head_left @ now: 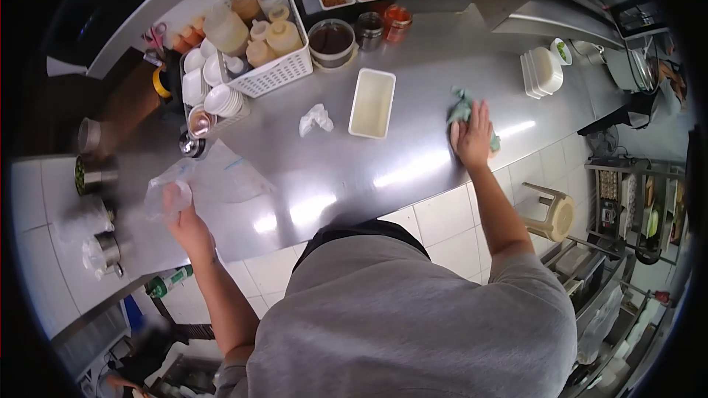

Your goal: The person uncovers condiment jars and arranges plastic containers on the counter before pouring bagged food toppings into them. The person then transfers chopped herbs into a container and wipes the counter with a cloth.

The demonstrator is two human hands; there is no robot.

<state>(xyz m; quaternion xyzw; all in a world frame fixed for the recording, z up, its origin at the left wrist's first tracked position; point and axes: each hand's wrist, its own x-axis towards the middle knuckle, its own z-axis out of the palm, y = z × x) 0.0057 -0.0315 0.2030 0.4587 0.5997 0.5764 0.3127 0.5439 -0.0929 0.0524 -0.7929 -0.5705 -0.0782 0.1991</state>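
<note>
My right hand [474,136] lies over a green cloth [462,109] on the steel counter [324,169], its fingers pressed together on the cloth. At the left, my left hand [181,214] is closed on a clear plastic bag [168,190]. Beside that bag, another flat plastic bag [228,177] lies on the counter. Between the hands stand a cream rectangular tray [372,104] and, to its left, a crumpled white piece [316,120].
A white basket [276,74] of bottles stands at the back left, near cups [223,101] and a tub of dark liquid [331,40]. Stacked white containers [542,72] are at the right. A beige stool [558,216] stands on the floor.
</note>
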